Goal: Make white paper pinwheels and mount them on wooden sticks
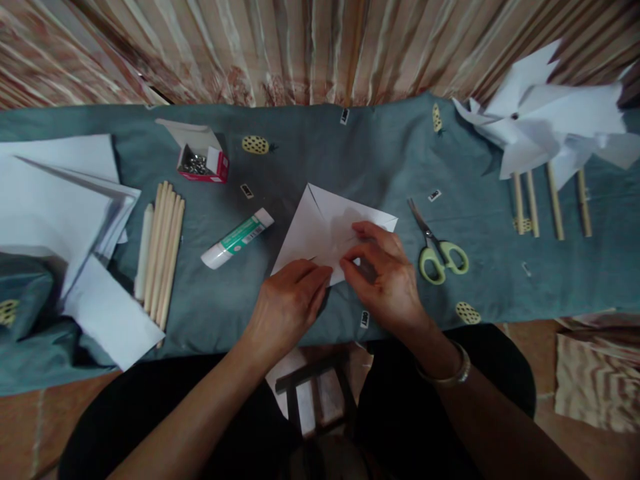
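Note:
A white square sheet of paper point(330, 213), with slits running in from its corners, lies on the cloth in front of me. My left hand point(295, 293) has its fingers pressed together on the near left part of the sheet, pinching it near the edge. My right hand point(383, 273) holds the near right part between thumb and index finger, the other fingers bent over the paper. Both hands hide the near edge. Right of the sheet lie scissors point(437, 253) with green handles, slightly open. A glue stick point(237, 239) lies to its left.
Wooden sticks point(165, 247) lie at left beside stacked white paper point(55, 180). An open box of metal pins point(203, 160) stands behind the glue stick. Several paper pinwheels point(555, 120) on sticks lie at far right. The green tablecloth point(390, 147) reaches a curtain point(300, 53) behind.

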Available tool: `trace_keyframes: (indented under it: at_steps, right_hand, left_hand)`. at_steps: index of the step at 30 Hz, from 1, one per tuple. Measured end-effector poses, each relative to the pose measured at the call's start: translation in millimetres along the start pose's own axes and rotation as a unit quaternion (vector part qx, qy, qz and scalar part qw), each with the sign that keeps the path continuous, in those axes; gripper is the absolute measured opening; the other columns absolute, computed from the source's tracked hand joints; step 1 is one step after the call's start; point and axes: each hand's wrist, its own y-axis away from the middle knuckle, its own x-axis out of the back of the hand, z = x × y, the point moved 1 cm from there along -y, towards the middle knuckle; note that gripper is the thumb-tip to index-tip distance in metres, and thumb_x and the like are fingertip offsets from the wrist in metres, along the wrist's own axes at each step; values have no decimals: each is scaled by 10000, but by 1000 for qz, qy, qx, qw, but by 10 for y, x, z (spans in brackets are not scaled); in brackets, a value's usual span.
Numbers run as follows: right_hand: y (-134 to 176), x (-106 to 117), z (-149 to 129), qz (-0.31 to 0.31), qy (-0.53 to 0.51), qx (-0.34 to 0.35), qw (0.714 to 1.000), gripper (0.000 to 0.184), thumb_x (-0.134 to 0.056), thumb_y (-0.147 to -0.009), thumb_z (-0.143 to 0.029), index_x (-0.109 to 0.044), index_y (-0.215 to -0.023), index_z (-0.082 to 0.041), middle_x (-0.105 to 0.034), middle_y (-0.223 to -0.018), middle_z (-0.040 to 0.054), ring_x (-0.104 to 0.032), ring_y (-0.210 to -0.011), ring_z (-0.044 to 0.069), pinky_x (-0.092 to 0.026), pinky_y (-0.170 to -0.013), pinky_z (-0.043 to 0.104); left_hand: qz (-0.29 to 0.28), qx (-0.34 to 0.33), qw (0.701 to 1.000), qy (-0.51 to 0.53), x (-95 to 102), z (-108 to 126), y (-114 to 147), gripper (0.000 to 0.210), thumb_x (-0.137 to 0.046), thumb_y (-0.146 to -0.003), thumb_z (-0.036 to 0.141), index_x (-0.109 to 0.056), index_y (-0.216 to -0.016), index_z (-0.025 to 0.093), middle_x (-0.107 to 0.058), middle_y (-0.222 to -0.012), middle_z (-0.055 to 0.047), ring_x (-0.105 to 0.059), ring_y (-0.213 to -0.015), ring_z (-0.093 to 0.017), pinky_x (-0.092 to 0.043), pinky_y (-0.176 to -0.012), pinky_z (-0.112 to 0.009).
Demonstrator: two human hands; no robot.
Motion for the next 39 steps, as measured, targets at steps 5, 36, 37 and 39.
trace_keyframes:
  at_steps: [5,36,37,39]
  right_hand:
    - [4,-3,-1,-1,1,7,1000,63,-597,-855,-176,-644,-836,-212,-608,-1260,95,-566,-1167,254,-483,-992,461]
    - [98,-112,-3,-20,93,98,991,332,-452,-924,-136,-619,-1188,-250,-550,-1368,95,-513,-1240,279,-467,-1022,496]
    - [109,-122,-13,-21,107,99,989,335,-436,-935,-139,-611,-1199,-250,-553,-1368,100,-513,-1239,283,-470,-1007,503]
    - [126,-137,-43,-26,131,100,986,333,-410,-955,-144,-598,-1216,-229,-560,-1367,122,-518,-1231,291,-477,-975,509]
  left_hand:
    - [8,3,1000,-3,-6,8,-4,160,-520,-935,153,-671,-975,121,-679,-834,-60,-655,-731,-142,-556,-651,-245]
    - [-15,9,1000,-6,-9,13,-33,177,-503,-934,150,-675,-957,116,-672,-818,-66,-644,-718,-146,-547,-640,-255]
    - [-17,11,1000,-7,-9,13,-32,179,-500,-936,153,-674,-954,118,-672,-819,-65,-643,-718,-145,-548,-643,-254]
    - [-22,14,1000,-12,-4,18,-29,182,-494,-940,158,-672,-950,122,-669,-821,-63,-641,-718,-144,-551,-648,-255]
